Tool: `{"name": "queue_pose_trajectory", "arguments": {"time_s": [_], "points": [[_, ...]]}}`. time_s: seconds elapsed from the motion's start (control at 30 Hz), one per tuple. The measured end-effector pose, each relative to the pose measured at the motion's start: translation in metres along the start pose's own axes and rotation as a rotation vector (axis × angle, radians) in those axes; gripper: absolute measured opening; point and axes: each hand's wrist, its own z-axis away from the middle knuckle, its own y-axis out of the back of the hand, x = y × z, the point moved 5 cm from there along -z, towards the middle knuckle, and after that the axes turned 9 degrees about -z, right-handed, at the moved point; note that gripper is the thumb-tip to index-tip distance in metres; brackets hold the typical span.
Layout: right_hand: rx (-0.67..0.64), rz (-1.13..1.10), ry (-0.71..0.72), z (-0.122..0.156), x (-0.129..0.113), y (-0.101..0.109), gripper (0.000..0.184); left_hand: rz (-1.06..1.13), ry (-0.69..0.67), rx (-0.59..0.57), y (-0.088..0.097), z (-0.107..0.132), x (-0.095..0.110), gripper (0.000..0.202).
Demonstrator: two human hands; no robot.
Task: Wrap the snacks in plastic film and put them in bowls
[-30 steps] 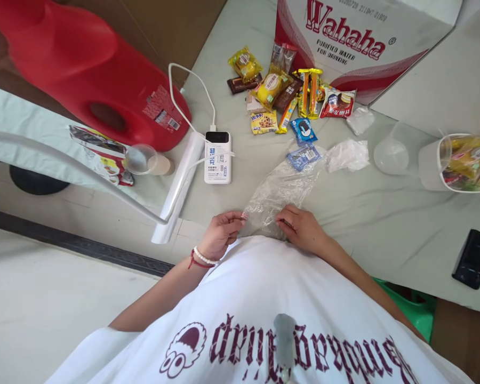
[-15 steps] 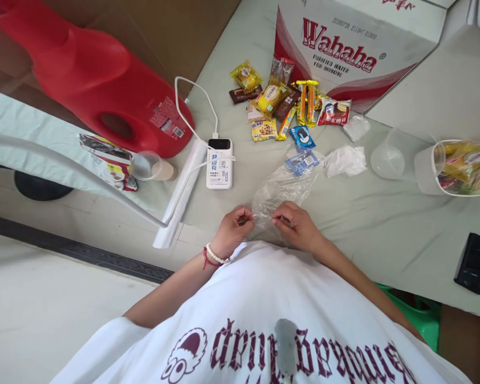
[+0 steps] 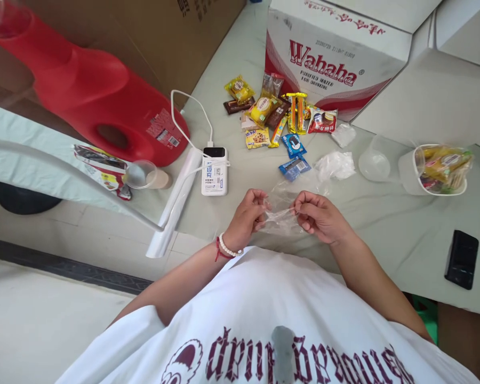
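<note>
A thin clear plastic bag [image 3: 280,216] stretches between my two hands close to the table's front edge. My left hand [image 3: 250,216], with a beaded bracelet and red cord at the wrist, pinches one side of it. The other side is gripped between the thumb and fingers of my right hand [image 3: 316,216]. Just beyond the bag lie a blue snack packet [image 3: 295,167] and a crumpled white plastic bag [image 3: 336,165]. Farther back is a pile of wrapped snacks [image 3: 264,109] in yellow, brown and red wrappers.
A white power bank [image 3: 215,178] with a cable lies left of the hands, beside a white plastic roll [image 3: 176,205]. A large red jug [image 3: 104,101] and a clear cup [image 3: 142,175] stand farther left. Rightward are a snack-filled tub [image 3: 410,170], a black phone-like object [image 3: 462,260] and a Wahaha carton [image 3: 332,64].
Both hands have moved up and forward, and the right has shifted farther right. The clear bag is pulled wider between them. The camera view has shifted slightly.
</note>
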Motion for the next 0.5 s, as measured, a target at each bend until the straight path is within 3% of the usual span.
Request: {"name": "queue_pose_trajectory", "arguments": {"time_s": [0.1, 0.13, 0.27, 0.37, 0.5], "points": [[0.018, -0.065, -0.006, 0.000, -0.004, -0.001, 0.028, -0.287, -0.077, -0.006, -0.006, 0.000, 0.004, 0.062], [0.024, -0.077, 0.000, -0.001, -0.004, -0.001, 0.028, -0.373, -0.095, -0.002, -0.008, -0.001, 0.004, 0.060], [0.045, -0.116, 0.034, -0.001, -0.003, -0.003, 0.029, -0.420, -0.117, -0.055, -0.015, -0.011, -0.005, 0.022], [0.042, -0.174, 0.031, 0.003, -0.005, -0.003, 0.030, -0.427, -0.104, -0.035, -0.015, -0.018, -0.012, 0.015], [0.004, -0.251, -0.034, 0.007, -0.012, 0.002, 0.034, -0.687, -0.239, 0.058, -0.014, -0.023, -0.007, 0.003]]}}
